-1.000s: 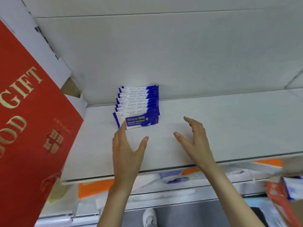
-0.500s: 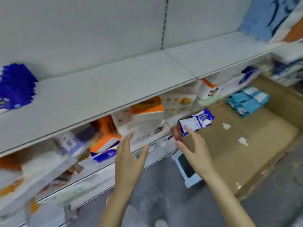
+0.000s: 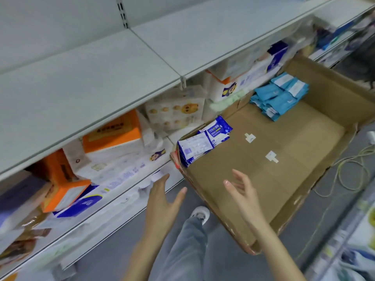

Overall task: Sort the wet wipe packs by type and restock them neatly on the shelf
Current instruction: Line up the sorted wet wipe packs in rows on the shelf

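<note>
Shelf [image 3: 81, 82]: smooth matt grey painted metal, by the look. Box [image 3: 294, 142]: matt brown cardboard, edges worn rough. Dark-blue wipe packs [image 3: 203, 142] are wrapped in glossy plastic film; light-blue packs [image 3: 282, 96] likewise, sheen duller. Trouser leg [image 3: 188, 250]: grey cloth.

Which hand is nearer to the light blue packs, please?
Right. The right hand hovers over the box holding the light blue packs; the left hand is outside it, farther away.
</note>
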